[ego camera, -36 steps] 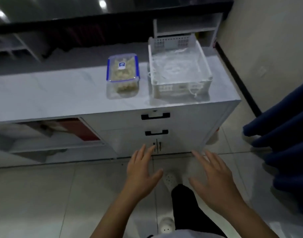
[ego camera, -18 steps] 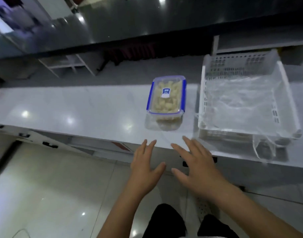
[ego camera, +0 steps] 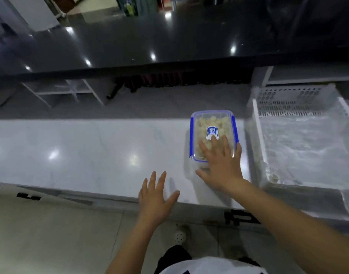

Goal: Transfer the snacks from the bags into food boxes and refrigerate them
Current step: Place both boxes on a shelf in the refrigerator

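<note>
A clear food box [ego camera: 211, 123] with a blue-clipped lid and pale snacks inside stands on the white marble counter [ego camera: 90, 153]. My right hand [ego camera: 221, 165] lies spread over the near end of the lid, fingers apart, thumb at the box's near left corner; it is not clenched around the box. My left hand [ego camera: 156, 196] hovers open above the counter's front edge, left of the box, holding nothing. An empty crumpled clear plastic bag [ego camera: 308, 147] lies in the white basket to the right.
The white perforated basket [ego camera: 256, 123] stands right of the box. Behind the counter rises a dark glossy raised ledge [ego camera: 169, 46] with white shelf frames [ego camera: 70, 91] beneath. Drawers with black handles [ego camera: 241, 216] sit below the counter. Tiled floor lies underfoot.
I have stepped closer to the counter. My right hand has reached forward from below the counter edge onto the box lid. My left hand has risen to the counter's front edge.
</note>
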`<state>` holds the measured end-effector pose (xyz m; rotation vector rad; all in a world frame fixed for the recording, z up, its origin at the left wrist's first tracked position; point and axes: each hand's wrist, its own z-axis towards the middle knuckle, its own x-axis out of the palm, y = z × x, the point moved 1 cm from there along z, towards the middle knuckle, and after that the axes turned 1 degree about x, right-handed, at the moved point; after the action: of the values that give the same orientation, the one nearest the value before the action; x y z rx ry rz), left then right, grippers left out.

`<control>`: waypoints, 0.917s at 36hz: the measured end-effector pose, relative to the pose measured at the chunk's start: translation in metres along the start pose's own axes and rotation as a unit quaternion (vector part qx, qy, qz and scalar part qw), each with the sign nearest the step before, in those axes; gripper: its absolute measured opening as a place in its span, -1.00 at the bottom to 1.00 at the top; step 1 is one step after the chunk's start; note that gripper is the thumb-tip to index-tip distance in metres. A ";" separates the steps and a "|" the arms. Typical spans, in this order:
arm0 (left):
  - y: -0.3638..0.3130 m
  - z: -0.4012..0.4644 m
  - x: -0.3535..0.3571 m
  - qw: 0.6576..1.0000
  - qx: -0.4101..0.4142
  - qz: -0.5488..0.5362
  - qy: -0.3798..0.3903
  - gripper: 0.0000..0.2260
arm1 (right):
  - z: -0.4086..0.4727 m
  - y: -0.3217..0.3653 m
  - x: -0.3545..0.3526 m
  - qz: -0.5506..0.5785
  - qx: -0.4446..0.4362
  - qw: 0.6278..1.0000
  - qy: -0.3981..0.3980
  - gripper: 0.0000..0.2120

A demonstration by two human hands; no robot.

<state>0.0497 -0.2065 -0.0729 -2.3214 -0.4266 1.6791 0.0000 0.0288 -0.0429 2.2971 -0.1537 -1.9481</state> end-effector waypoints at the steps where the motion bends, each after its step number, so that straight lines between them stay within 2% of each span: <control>1: 0.011 0.012 -0.004 1.000 0.003 0.016 -0.003 -0.29 | -0.002 0.002 0.003 -0.006 0.004 1.000 -0.003 -0.13; 7: 0.061 0.076 -0.017 0.994 0.045 0.102 0.019 -0.30 | -0.021 0.024 0.008 -0.013 0.028 1.000 -0.002 -0.11; 12: 0.071 0.093 -0.013 0.986 0.104 0.128 0.008 -0.30 | -0.052 0.066 0.021 -0.003 0.057 0.997 -0.047 -0.10; 16: 0.069 0.091 -0.014 0.982 0.142 0.120 0.042 -0.37 | -0.081 0.103 0.032 0.022 0.083 0.996 -0.026 -0.10; 18: 0.063 0.086 -0.020 0.983 0.161 0.058 0.061 -0.45 | -0.094 0.116 0.032 0.050 0.093 0.994 0.003 -0.11; 20: 0.055 0.076 -0.033 0.975 0.162 -0.114 0.100 -0.50 | -0.102 0.124 0.023 0.093 0.109 0.989 0.029 -0.15; 22: 0.045 0.061 -0.048 0.929 0.150 -0.298 0.158 -0.58 | -0.108 0.127 0.007 0.169 0.151 0.974 0.010 -0.18; 24: 0.038 0.049 -0.058 0.889 0.125 -0.393 0.198 -0.66 | -0.113 0.122 -0.006 0.244 0.216 0.943 -0.058 -0.21; 25: 0.036 0.046 -0.059 0.872 0.108 -0.427 0.215 -0.62 | -0.115 0.116 -0.010 0.302 0.251 0.916 -0.086 -0.22; 26: 0.036 0.044 -0.059 0.855 0.090 -0.456 0.231 -0.57 | -0.118 0.109 -0.011 0.385 0.285 0.872 -0.102 -0.24; 28: 0.035 0.041 -0.058 0.833 0.069 -0.485 0.259 -0.50 | -0.121 0.098 -0.007 0.563 0.340 0.747 -0.094 -0.32; 30: 0.038 0.041 -0.057 0.824 0.049 -0.493 0.274 -0.50 | -0.121 0.089 0.005 0.660 0.367 0.650 -0.080 -0.45; 31: 0.039 0.041 -0.056 0.820 0.044 -0.496 0.282 -0.52 | -0.121 0.085 0.011 0.678 0.377 0.625 -0.084 -0.50; 33: 0.042 0.043 -0.055 0.810 0.036 -0.501 0.303 -0.55 | -0.121 0.079 0.021 0.691 0.390 0.601 -0.094 -0.58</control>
<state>-0.0032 -0.2645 -0.0530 -1.8233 -1.1292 0.4161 0.1228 -0.0491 -0.0313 1.0891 -2.2959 -1.1167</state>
